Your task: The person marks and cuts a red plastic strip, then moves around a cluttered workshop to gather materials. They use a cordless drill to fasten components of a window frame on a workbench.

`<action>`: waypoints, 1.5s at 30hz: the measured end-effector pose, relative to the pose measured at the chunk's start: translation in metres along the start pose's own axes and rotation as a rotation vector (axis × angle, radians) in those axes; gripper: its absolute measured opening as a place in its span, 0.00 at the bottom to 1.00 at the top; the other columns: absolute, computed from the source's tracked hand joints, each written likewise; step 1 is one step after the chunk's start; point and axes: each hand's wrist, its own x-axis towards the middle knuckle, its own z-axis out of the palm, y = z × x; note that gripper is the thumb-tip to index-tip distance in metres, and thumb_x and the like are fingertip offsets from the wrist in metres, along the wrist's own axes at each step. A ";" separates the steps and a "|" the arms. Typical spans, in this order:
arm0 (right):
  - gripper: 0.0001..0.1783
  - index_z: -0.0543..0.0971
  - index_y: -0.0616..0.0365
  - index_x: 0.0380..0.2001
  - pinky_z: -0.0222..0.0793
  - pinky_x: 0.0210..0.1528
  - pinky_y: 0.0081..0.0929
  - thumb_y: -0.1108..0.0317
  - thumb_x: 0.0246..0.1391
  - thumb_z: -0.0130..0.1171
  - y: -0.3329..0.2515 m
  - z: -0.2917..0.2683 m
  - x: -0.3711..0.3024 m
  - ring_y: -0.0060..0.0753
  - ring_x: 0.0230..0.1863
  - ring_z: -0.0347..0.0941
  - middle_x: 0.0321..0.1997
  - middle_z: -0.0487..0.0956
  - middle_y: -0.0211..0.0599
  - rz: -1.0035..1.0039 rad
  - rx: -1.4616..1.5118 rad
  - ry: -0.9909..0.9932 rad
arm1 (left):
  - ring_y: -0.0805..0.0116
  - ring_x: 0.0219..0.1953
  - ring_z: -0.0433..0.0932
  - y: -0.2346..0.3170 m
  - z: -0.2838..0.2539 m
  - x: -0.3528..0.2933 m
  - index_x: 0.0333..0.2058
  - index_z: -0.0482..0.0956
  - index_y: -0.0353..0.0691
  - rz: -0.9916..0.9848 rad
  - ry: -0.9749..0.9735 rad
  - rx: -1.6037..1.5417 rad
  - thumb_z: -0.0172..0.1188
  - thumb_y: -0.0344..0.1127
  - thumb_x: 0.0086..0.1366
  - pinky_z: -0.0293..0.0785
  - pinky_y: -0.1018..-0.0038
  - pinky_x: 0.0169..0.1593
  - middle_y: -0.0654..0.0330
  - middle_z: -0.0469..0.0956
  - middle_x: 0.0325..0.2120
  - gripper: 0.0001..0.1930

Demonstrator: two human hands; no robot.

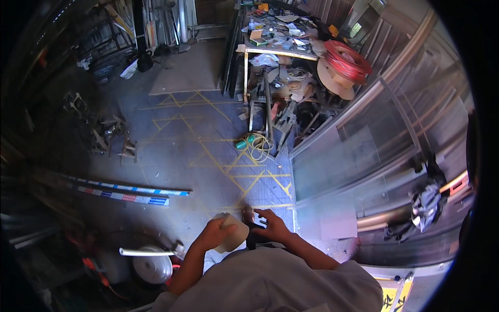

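Close in front of my body, my left hand [211, 234] grips a wide beige roll [235, 238] that looks like packing tape. Its thumb lies over the near face of the roll, and the other fingers are mostly hidden. Just to the right is my right hand [272, 228], with its fingers apart and nothing in them. A small gap separates it from the roll. Part of a foot [248, 213] shows on the floor between the two hands.
A cluttered workbench [283, 52] stands at the far right, with a red coil [345, 61] at its corner. Yellow cord [258, 147] lies on the floor below. Glass panels [353, 151] line the right side. Striped bars [130, 188] and a white pipe [145, 252] are at left.
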 end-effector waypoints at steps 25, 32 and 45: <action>0.13 0.80 0.64 0.41 0.72 0.41 0.31 0.67 0.59 0.52 -0.035 -0.079 0.711 0.33 0.35 0.77 0.33 0.81 0.43 0.036 0.288 0.265 | 0.58 0.56 0.73 0.264 -0.426 0.516 0.59 0.66 0.37 0.353 0.050 0.134 0.79 0.47 0.45 0.68 0.65 0.59 0.50 0.74 0.53 0.45; 0.13 0.80 0.63 0.38 0.63 0.27 0.19 0.65 0.60 0.52 -0.023 -0.113 0.885 0.15 0.28 0.70 0.28 0.78 0.25 0.115 0.626 0.489 | 0.44 0.65 0.62 0.273 -0.476 0.642 0.68 0.50 0.38 0.343 0.198 0.451 0.80 0.46 0.42 0.60 0.57 0.67 0.42 0.60 0.64 0.59; 0.12 0.82 0.67 0.37 0.73 0.35 0.26 0.67 0.55 0.62 0.041 -0.267 1.156 0.23 0.32 0.77 0.31 0.83 0.34 0.204 0.370 0.727 | 0.43 0.57 0.70 0.414 -0.570 0.934 0.61 0.63 0.37 0.438 0.302 0.520 0.75 0.43 0.46 0.68 0.57 0.59 0.44 0.70 0.54 0.45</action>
